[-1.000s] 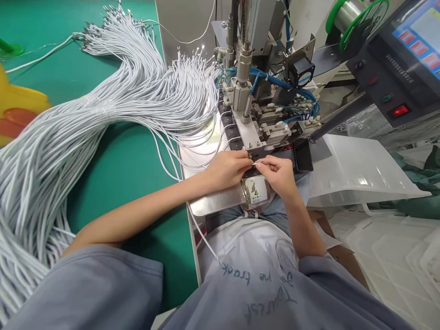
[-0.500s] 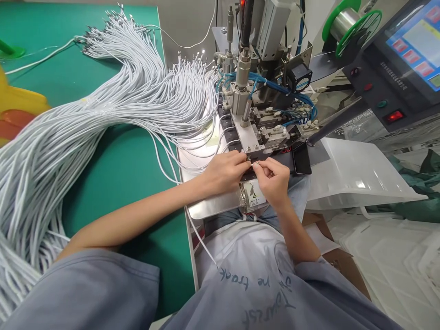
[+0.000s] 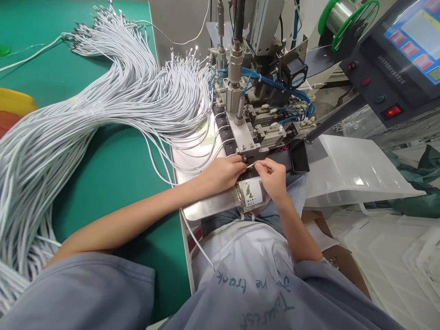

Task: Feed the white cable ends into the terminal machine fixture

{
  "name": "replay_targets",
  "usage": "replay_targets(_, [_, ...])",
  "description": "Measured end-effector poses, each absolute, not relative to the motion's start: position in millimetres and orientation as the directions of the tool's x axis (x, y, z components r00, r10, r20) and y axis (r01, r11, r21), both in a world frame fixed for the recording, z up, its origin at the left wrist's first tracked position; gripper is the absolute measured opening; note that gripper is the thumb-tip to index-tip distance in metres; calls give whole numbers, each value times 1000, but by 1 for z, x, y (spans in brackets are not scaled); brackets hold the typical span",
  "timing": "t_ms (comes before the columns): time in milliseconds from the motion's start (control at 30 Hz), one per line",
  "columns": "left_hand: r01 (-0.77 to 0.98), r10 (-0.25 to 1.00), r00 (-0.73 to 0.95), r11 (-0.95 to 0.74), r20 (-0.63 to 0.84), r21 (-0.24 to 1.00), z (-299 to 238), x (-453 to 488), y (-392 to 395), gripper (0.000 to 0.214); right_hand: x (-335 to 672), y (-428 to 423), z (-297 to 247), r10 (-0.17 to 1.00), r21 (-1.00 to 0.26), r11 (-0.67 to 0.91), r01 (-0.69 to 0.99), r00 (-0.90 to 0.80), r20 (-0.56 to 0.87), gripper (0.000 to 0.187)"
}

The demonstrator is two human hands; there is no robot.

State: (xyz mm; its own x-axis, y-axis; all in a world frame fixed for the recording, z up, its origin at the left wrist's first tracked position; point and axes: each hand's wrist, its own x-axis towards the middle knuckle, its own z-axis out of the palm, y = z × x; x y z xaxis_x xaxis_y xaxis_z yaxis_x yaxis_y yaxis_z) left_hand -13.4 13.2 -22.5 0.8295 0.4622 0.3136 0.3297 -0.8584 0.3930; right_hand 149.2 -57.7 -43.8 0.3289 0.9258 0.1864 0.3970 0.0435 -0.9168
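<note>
A white cable end (image 3: 252, 165) stretches between my two hands at the front of the machine (image 3: 245, 147). My left hand (image 3: 225, 173) is closed round the cable, its fingertips against the machine's front edge. With thumb and forefinger, my right hand (image 3: 273, 176) pinches the cable's tip; the fine detail of that tip is too small to make out. Below the hands is a small packet with a printed white label (image 3: 252, 192). To the left, several white cables (image 3: 225, 143) run into the black slots along the machine's side.
A thick bundle of white cables (image 3: 103, 107) lies across the green table (image 3: 137, 183). At the right are a control panel with a screen (image 3: 392, 87), a wire spool (image 3: 342, 16), a black phone-like slab (image 3: 299, 156) and a translucent plastic bin (image 3: 357, 169).
My hands have drawn slightly apart, so more of the cable end shows between them. The whole view has shifted a little, with things sitting further left.
</note>
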Motion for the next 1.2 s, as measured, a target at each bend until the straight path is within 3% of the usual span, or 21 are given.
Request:
replay_targets(100, [391,430,877,-898,215,203,-29,-13,17,26,165,-55,-57,942,-938,-54,341,329,65,21])
replay_targets(267, [366,372,910,-928,180,67,-35,-13,17,25,166,-48,-64,957,-980,-139,141,273,-97,19])
replay_targets(633, [273,262,925,-962,277,0,-37,-14,16,25,161,-45,-61,955,-982,-181,50,248,-163,16])
replay_targets(1000, [255,232,943,-965,237,-68,-31,-10,18,31,167,-40,-64,966,-973,-223,62,147,-213,16])
replay_targets(1200, [262,240,948,-962,209,-80,-28,-10,17,30,163,-41,-64,956,-975,-217,41,209,-204,17])
